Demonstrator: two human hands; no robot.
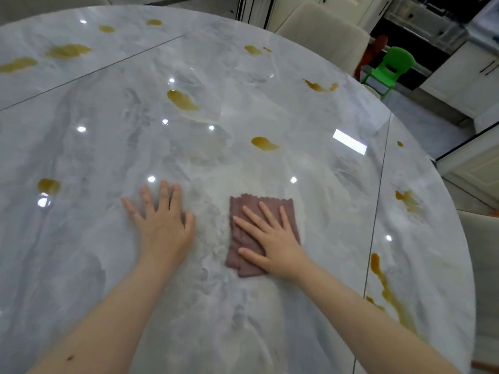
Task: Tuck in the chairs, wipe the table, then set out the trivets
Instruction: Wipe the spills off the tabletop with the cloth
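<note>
A round grey marble table (108, 147) fills the view, dotted with several brown liquid stains, such as one near the middle (182, 100) and a long streak at the right edge (386, 290). A folded mauve cloth (243, 211) lies flat on the table in front of me. My right hand (272, 236) presses on it with straight, spread fingers. My left hand (162, 220) rests flat on the bare tabletop to the left of the cloth, fingers spread.
A cream upholstered chair (324, 36) stands at the table's far right edge, and another cream chair (483, 252) sits at the right. Beyond them are a small green plastic chair (388, 68) and white cabinets (464, 76).
</note>
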